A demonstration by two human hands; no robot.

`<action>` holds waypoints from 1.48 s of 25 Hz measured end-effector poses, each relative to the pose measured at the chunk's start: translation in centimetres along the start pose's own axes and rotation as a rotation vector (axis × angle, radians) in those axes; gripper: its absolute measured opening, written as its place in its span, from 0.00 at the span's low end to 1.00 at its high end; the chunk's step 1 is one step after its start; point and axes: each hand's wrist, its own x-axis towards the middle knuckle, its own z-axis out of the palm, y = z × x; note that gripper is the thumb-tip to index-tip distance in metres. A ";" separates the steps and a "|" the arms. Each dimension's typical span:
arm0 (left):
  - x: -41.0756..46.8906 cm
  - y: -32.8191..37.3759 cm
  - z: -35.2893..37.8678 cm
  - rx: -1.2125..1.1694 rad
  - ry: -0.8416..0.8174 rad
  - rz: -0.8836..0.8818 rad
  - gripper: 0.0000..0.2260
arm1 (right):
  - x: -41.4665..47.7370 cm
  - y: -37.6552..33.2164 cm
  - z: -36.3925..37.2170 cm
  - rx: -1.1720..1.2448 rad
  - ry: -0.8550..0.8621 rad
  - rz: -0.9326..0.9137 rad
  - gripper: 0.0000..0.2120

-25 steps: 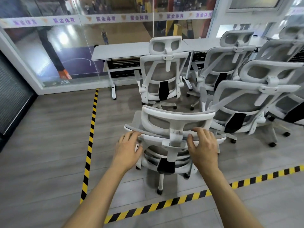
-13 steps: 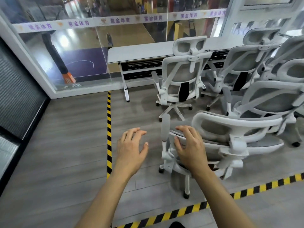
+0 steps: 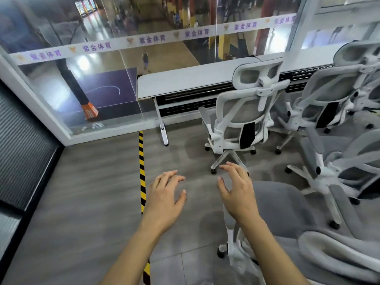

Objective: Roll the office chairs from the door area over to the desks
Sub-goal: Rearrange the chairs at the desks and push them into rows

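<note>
A grey-and-white office chair (image 3: 287,219) stands low at the right, turned so its grey seat faces me. My right hand (image 3: 236,190) hovers open just left of that seat, touching nothing. My left hand (image 3: 164,192) is open too, over bare floor. Another white mesh chair (image 3: 244,114) stands with its back to me at the white desk (image 3: 185,83) along the glass wall. More chairs of the same kind (image 3: 333,95) crowd the right side.
A yellow-and-black tape line (image 3: 141,161) runs along the grey floor from the glass wall toward me. A glass wall (image 3: 102,68) closes the far side, and a dark ribbed panel (image 3: 18,151) lines the left. Open floor lies left of the tape.
Both hands have come off the chair's backrest. The chair has swung round and slid to the right, and my view has turned left.
</note>
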 end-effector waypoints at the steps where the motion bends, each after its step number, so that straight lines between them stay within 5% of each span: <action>1: 2.8 -0.4 0.0 0.002 -0.002 0.010 0.16 | 2.5 0.5 0.8 0.006 0.008 -0.001 0.15; 8: 17.9 -1.5 1.8 0.025 -0.053 0.067 0.14 | 17.1 3.4 3.2 -0.063 0.056 0.021 0.15; 19: 45.4 -5.3 7.4 -0.001 -0.154 0.248 0.15 | 41.1 12.9 5.3 -0.191 0.152 0.313 0.17; 27: 59.8 -0.7 15.7 -0.049 -0.271 0.417 0.22 | 52.4 21.4 3.7 -0.270 0.210 0.503 0.25; 31: 64.8 1.8 21.0 -0.034 -0.367 0.354 0.27 | 57.0 27.7 2.7 -0.317 0.116 0.551 0.31; 37: 68.0 1.4 26.2 -0.039 -0.481 0.250 0.23 | 60.6 31.8 2.9 -0.165 0.108 0.564 0.27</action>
